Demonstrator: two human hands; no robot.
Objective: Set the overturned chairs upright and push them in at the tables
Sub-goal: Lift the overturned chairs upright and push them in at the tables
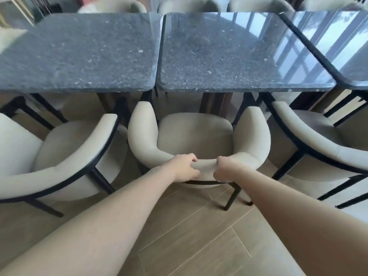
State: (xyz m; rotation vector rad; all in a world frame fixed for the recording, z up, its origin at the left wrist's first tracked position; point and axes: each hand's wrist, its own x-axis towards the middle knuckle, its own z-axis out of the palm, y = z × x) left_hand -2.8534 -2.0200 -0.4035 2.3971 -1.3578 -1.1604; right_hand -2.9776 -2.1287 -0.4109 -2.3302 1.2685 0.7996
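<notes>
A beige padded chair (pixel 195 134) with a curved backrest and black legs stands upright on the floor, facing the dark speckled stone tables (pixel 229 56). Its armrest tips reach just under the near table edge, at the seam between two tabletops. My left hand (pixel 184 166) grips the top of the backrest just left of its middle. My right hand (pixel 226 168) grips the same backrest just right of the middle. Both arms are stretched forward.
A matching upright chair (pixel 59 156) stands close on the left and another (pixel 318 144) close on the right. A second tabletop (pixel 79 52) adjoins on the left, a third (pixel 350 46) at the far right. More chair backs (pixel 111 5) line the far side. Wood floor (pixel 189 246) lies beneath me.
</notes>
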